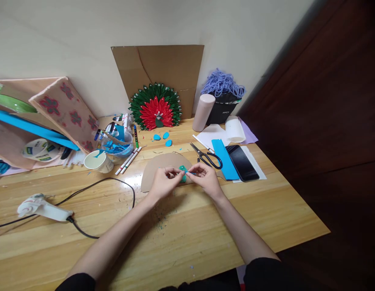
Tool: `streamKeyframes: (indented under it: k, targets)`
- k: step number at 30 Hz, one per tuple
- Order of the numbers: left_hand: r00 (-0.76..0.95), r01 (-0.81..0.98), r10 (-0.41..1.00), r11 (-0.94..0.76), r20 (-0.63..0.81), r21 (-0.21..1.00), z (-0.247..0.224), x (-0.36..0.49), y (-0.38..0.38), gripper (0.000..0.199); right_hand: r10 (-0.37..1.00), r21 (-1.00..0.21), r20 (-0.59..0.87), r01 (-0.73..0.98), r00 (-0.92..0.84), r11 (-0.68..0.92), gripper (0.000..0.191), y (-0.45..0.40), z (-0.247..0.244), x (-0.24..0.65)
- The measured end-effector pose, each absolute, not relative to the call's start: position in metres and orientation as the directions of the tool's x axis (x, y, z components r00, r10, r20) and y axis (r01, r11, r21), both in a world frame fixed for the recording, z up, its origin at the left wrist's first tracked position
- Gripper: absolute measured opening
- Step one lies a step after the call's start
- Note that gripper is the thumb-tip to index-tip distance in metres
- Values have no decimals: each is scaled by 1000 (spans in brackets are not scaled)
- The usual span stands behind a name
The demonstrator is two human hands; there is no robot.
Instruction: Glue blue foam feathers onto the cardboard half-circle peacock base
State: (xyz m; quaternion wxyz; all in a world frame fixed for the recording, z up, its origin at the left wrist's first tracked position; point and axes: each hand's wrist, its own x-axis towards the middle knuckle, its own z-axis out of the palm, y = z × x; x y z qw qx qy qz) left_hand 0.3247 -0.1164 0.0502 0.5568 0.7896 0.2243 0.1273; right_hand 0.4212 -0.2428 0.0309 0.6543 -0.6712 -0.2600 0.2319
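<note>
My left hand (164, 182) and my right hand (208, 180) meet over a half-round piece of brown cardboard (152, 171). Both are closed, thumb and fingertips pinching a small blue paper piece (186, 171) between them; its shape is mostly hidden by the fingers. Just behind the fingertips a green cut-out (182, 167) lies on the cardboard, partly covered. Beyond the cardboard, several blue teardrop-shaped cut-outs (168, 143) rest on the table. Black-handled scissors (207, 155) lie with blades spread near my right hand.
At left lies a white glue gun (44, 208) with its black cord. A paper cup (98, 162), a tub of blue scraps (119, 147) and markers (131, 161) stand behind it. A blue strip (225, 159) and a phone (242, 162) lie right. A red-green peacock decoration (157, 107) leans on cardboard.
</note>
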Motion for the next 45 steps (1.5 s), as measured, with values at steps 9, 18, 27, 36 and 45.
streamKeyframes:
  k: [9, 18, 27, 36, 45]
  targets:
    - [873, 203, 487, -421, 31, 884, 43, 321, -117, 19, 674, -999, -38, -50, 738, -1, 31, -243, 29, 421]
    - [904, 224, 425, -379, -46, 898, 50, 324, -108, 25, 645, -948, -226, -318, 730, 27, 37, -243, 24, 429]
    - [941, -130, 198, -533, 273, 836, 54, 319, -102, 16, 682, -818, -404, -574, 609, 28, 35, -242, 24, 430]
    - [911, 92, 407, -369, 71, 925, 55, 322, -106, 16, 673, -968, 219, 244, 706, 59, 10, -244, 31, 422]
    - [899, 190, 406, -18, -167, 982, 44, 325, -110, 26, 635, -890, 337, 456, 695, -27, 4, -244, 33, 418]
